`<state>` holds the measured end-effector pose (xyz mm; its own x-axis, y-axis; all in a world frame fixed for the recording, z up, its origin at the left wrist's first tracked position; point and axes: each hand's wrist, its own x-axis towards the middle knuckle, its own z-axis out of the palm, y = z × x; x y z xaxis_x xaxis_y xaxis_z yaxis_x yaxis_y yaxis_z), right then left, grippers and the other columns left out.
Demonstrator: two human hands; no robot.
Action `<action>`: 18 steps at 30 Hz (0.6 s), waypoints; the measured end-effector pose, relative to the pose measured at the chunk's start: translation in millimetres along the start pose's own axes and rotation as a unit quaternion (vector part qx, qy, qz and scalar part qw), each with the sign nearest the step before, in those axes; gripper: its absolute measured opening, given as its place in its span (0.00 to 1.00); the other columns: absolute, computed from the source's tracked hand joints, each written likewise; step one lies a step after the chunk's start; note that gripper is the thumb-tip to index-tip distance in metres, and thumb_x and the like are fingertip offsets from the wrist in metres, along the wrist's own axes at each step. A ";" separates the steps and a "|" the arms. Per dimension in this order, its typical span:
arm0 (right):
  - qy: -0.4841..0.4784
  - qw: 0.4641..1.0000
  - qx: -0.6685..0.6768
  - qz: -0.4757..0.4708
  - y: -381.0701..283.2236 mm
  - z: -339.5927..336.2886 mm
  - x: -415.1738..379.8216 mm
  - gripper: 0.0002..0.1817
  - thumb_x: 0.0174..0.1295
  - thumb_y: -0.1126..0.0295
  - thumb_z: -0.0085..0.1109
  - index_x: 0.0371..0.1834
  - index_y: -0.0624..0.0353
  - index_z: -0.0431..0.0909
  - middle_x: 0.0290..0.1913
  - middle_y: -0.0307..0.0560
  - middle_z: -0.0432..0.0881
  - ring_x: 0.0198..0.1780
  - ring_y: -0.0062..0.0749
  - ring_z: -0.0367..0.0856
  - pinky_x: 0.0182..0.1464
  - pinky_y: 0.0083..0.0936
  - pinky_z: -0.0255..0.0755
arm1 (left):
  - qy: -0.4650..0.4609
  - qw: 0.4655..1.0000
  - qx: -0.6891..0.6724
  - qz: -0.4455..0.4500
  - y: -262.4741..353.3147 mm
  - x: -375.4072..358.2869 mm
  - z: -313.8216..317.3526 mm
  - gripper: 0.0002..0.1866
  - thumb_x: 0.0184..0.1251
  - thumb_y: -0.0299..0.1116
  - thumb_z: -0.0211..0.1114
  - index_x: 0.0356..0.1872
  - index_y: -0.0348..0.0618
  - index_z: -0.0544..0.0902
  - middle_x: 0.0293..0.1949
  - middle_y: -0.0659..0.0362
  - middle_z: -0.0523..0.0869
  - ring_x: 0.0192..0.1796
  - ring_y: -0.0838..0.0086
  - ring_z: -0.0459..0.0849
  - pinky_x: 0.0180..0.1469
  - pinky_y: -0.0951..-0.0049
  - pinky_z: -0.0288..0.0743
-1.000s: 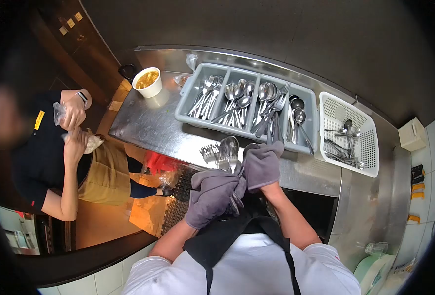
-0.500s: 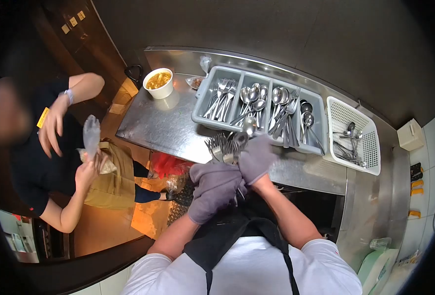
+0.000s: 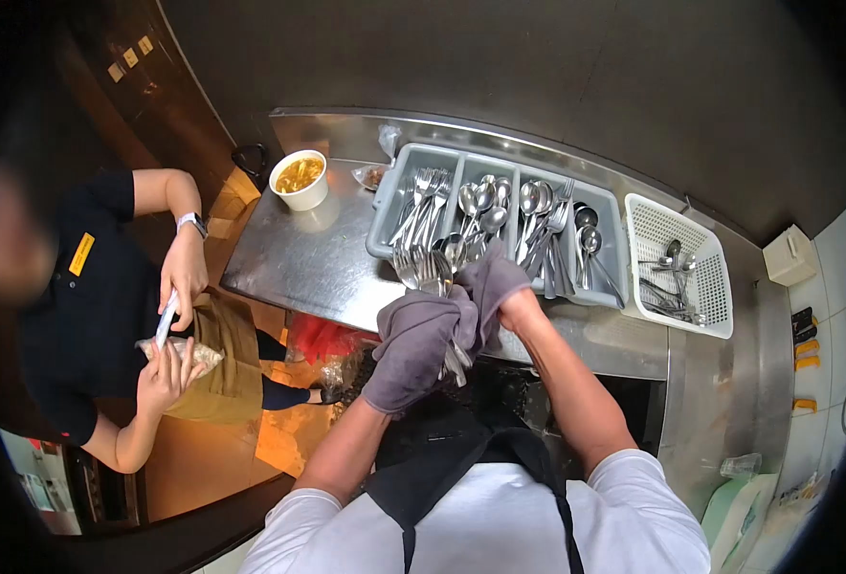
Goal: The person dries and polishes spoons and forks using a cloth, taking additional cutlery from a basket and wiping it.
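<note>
My left hand (image 3: 406,356), wrapped in a purple-grey cloth, grips a bundle of forks and spoons (image 3: 425,272); their heads point up and some handles stick out below. The fingers are hidden by the cloth. Close on its right, my right hand (image 3: 507,304) holds the other part of the cloth (image 3: 493,277) against the bundle. Just beyond both hands lies a grey cutlery tray (image 3: 377,222) with forks in the left compartment, spoons in the second, mixed spoons and forks in the third, and ladle-like spoons in the right one.
A white perforated basket (image 3: 722,287) with cutlery stands right of the tray. A white bowl of soup (image 3: 300,196) and a small plastic bag (image 3: 371,177) are on the steel counter (image 3: 299,251). At the left, a person (image 3: 107,287) holds a plastic bag (image 3: 203,356).
The bundle and my left hand have shifted slightly left and down, and handles now show below the cloth. My right hand is less blurred. The other person's hands have come together on the bag.
</note>
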<state>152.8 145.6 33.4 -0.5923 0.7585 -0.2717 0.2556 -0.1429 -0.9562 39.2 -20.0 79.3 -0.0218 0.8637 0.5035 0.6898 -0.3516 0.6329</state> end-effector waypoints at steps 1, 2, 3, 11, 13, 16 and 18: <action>0.001 0.999 -0.019 -0.031 -1.9 -1.4 2.8 0.09 0.52 0.73 0.61 0.36 0.64 0.79 0.30 0.55 0.80 0.33 0.39 0.81 0.36 0.34 0.73 | 0.003 1.000 0.019 -0.001 3.3 2.3 -2.4 0.10 0.53 0.23 0.59 0.38 0.42 0.82 0.37 0.52 0.82 0.43 0.63 0.81 0.45 0.68 0.74; 0.002 0.941 -0.302 -0.150 -19.3 2.6 -7.0 0.10 0.51 0.72 0.62 0.36 0.63 0.79 0.29 0.53 0.80 0.32 0.38 0.81 0.36 0.33 0.73 | -0.014 0.998 0.056 -0.003 17.9 6.5 -13.9 0.11 0.53 0.23 0.59 0.38 0.41 0.82 0.37 0.51 0.82 0.43 0.63 0.81 0.45 0.69 0.74; 0.000 0.792 -0.556 -0.251 -36.4 4.1 -19.3 0.10 0.50 0.71 0.64 0.35 0.63 0.79 0.28 0.50 0.80 0.31 0.36 0.80 0.36 0.32 0.74 | -0.031 0.995 0.092 -0.007 25.7 8.2 -18.7 0.11 0.53 0.22 0.58 0.38 0.41 0.82 0.38 0.51 0.81 0.43 0.63 0.80 0.45 0.70 0.74; 0.282 0.839 -0.234 -0.402 -24.8 -8.4 -25.7 0.11 0.53 0.73 0.63 0.39 0.61 0.78 0.36 0.50 0.77 0.37 0.41 0.75 0.43 0.31 0.69 | -0.151 0.975 -0.062 -0.150 -3.5 -12.9 15.0 0.04 0.60 0.29 0.60 0.36 0.44 0.77 0.38 0.54 0.80 0.42 0.66 0.79 0.49 0.67 0.74; 0.273 0.786 -0.351 -0.430 -13.1 -16.3 -35.1 0.06 0.49 0.73 0.64 0.30 0.58 0.78 0.35 0.48 0.79 0.42 0.42 0.76 0.43 0.31 0.70 | -0.101 0.991 -0.003 -0.092 0.0 -26.6 14.5 0.09 0.63 0.25 0.56 0.44 0.42 0.77 0.41 0.55 0.80 0.47 0.69 0.79 0.52 0.72 0.74; 0.271 0.748 -0.443 -0.413 5.7 -13.5 -24.6 0.08 0.55 0.69 0.63 0.34 0.59 0.75 0.35 0.46 0.79 0.42 0.36 0.77 0.45 0.33 0.71 | -0.013 0.975 -0.175 -0.140 -16.7 -54.9 30.3 0.13 0.62 0.24 0.57 0.48 0.42 0.79 0.42 0.54 0.81 0.49 0.68 0.80 0.54 0.71 0.73; 0.180 0.853 -0.345 -0.348 -2.5 -21.6 -22.1 0.10 0.56 0.68 0.63 0.38 0.58 0.76 0.38 0.46 0.79 0.44 0.36 0.77 0.48 0.35 0.72 | -0.025 0.985 -0.124 -0.118 -26.1 -58.6 33.7 0.13 0.58 0.25 0.59 0.45 0.44 0.81 0.41 0.53 0.82 0.49 0.66 0.80 0.53 0.69 0.73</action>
<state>181.7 142.9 44.1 -0.5432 0.6705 0.5054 0.3992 0.7357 -0.5471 46.8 -49.3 13.4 -0.1194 0.9466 0.2996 0.4712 -0.2116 0.8562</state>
